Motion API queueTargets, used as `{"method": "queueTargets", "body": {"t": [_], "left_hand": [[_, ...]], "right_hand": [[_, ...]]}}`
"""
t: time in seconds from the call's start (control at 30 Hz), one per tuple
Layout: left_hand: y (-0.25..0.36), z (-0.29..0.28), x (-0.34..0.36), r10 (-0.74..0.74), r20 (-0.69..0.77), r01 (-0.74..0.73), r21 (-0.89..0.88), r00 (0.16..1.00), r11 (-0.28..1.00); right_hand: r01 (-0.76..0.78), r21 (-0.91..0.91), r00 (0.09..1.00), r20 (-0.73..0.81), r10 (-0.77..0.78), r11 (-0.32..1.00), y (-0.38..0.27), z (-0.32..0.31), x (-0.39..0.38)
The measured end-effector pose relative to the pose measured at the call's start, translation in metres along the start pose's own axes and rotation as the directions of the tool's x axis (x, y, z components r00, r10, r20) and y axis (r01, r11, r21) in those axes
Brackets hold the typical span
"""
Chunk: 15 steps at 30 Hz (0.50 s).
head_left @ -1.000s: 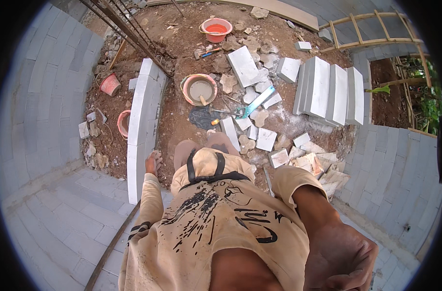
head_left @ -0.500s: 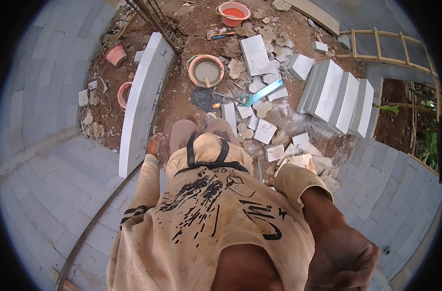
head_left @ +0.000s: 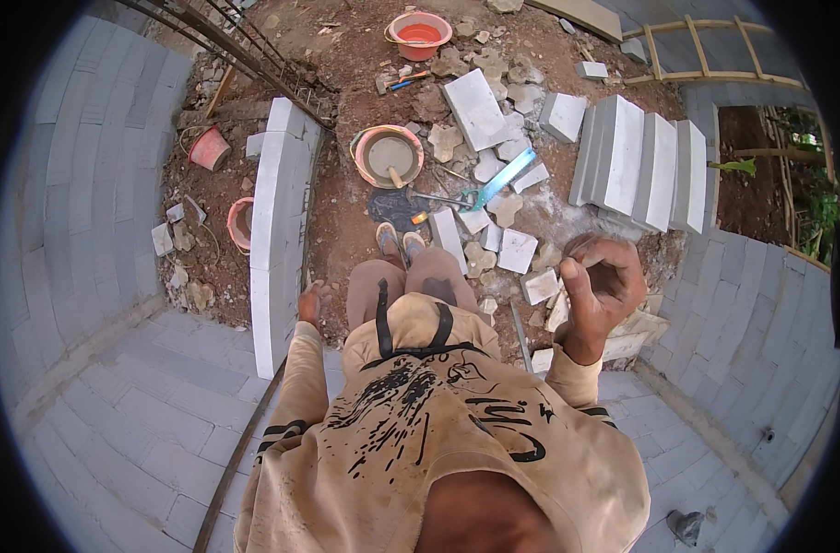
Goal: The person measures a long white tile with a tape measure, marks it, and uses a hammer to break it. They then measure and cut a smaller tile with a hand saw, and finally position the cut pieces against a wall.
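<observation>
My right hand (head_left: 606,288) is raised on the right side, over the broken pieces of light block. Its fingers curl round toward the thumb, and whatever they hold, if anything, is too small to make out. My left hand (head_left: 314,304) hangs low beside the low wall of pale blocks (head_left: 265,249), its fingers loosely apart with nothing seen in them. Ahead of my feet stands a bucket of grey mortar (head_left: 386,158) with a wooden handle sticking out. Next to it a handsaw (head_left: 503,180) with a teal handle lies across block offcuts.
Whole pale blocks (head_left: 618,157) stand in a row at the right. An orange-red bucket (head_left: 418,35) is at the far side, near a hammer-like tool (head_left: 390,81). Two more reddish buckets lie beyond the low wall. A wooden ladder (head_left: 701,51) leans at far right.
My right hand has swung from close to my body at the lower right, out and forward over the rubble. My left hand still hangs by the low wall. The view has shifted slightly.
</observation>
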<state>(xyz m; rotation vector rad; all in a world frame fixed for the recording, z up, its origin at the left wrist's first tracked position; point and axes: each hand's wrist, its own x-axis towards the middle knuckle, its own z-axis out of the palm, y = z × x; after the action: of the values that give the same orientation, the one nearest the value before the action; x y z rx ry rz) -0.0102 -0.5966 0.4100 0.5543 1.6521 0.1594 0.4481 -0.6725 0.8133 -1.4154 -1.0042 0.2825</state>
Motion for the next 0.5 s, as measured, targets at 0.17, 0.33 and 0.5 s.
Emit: {"method": "queueTargets", "body": {"t": [0.17, 0.33, 0.5], "left_hand": [[0.037, 0.027, 0.055, -0.010, 0.133, -0.005, 0.111, 0.991, 0.994], [0.075, 0.095, 0.084, 0.020, 0.213, -0.058, 0.176, 0.977, 0.983], [0.090, 0.155, 0.092, 0.050, 0.322, -0.104, 0.152, 0.945, 0.983]], "right_hand": [[-0.451, -0.326, 0.873, 0.033, 0.486, 0.831, 0.102, 0.017, -0.034], [-0.540, -0.562, 0.722, 0.074, 0.688, 0.627, 0.167, 0.020, -0.082], [-0.476, -0.668, 0.639, 0.184, 0.747, 0.572, 0.222, 0.016, -0.102]]}}
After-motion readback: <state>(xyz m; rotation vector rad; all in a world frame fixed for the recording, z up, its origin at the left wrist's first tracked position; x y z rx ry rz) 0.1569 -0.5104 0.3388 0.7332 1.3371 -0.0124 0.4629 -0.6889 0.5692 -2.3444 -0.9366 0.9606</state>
